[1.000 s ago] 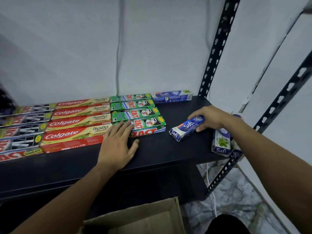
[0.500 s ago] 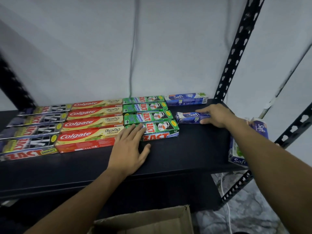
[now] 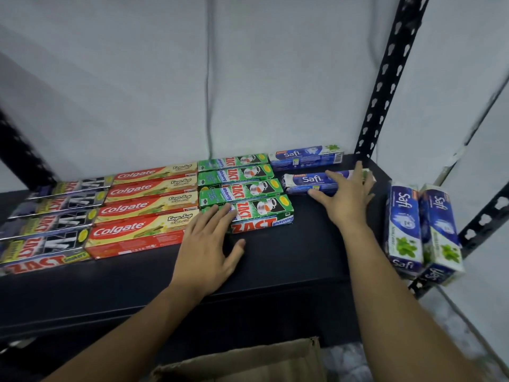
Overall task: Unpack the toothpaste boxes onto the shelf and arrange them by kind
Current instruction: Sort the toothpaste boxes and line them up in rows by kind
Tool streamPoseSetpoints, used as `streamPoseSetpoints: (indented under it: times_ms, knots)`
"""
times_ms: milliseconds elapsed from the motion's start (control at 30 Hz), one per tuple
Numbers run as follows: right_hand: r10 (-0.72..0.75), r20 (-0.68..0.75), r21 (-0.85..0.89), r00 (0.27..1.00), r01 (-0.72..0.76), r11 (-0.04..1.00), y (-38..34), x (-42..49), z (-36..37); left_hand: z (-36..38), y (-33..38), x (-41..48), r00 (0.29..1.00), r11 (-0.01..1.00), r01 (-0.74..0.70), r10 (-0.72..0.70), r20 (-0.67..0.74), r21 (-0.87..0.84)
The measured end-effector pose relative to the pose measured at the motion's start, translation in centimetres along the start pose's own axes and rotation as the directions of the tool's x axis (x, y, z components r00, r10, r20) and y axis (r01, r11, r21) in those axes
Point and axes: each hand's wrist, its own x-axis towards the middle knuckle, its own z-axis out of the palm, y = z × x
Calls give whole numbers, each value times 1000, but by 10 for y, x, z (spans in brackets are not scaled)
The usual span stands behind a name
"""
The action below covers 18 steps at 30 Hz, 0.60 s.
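Note:
Toothpaste boxes lie in columns on the black shelf (image 3: 275, 260): black Zact Smokers boxes (image 3: 49, 244) at left, then red Colgate boxes (image 3: 137, 230), green Zact Whitening boxes (image 3: 259, 210), and one blue Safi box (image 3: 305, 158) at the back. A second Safi box (image 3: 308, 181) lies in front of it. My right hand (image 3: 347, 197) rests on that second box with spread fingers. My left hand (image 3: 209, 244) lies flat on the shelf, its fingertips touching the front green Zact box. Two more Safi boxes (image 3: 421, 230) sit at the shelf's right edge, overhanging the front corner.
An open cardboard box (image 3: 248, 362) stands below the shelf's front edge. Black perforated uprights (image 3: 385, 78) frame the shelf on the right, another at the far left (image 3: 19, 153). A grey wall with a cable (image 3: 208, 78) is behind.
My right hand carried the Safi box from the shelf's front back into line in front of the rear Safi box, and now lies on it. The left hand stayed put.

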Motion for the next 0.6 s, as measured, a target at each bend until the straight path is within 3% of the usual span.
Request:
streamPoseSetpoints:
  times_ms: [233, 600]
  knots:
    - [-79, 11, 175, 997, 76, 982, 4, 14, 9, 0, -1, 0, 1000, 1000, -1, 1, 2, -9]
    - [-104, 24, 181, 994, 98, 979, -1, 35, 23, -2, 1, 0, 1000, 1000, 3, -3, -3, -17]
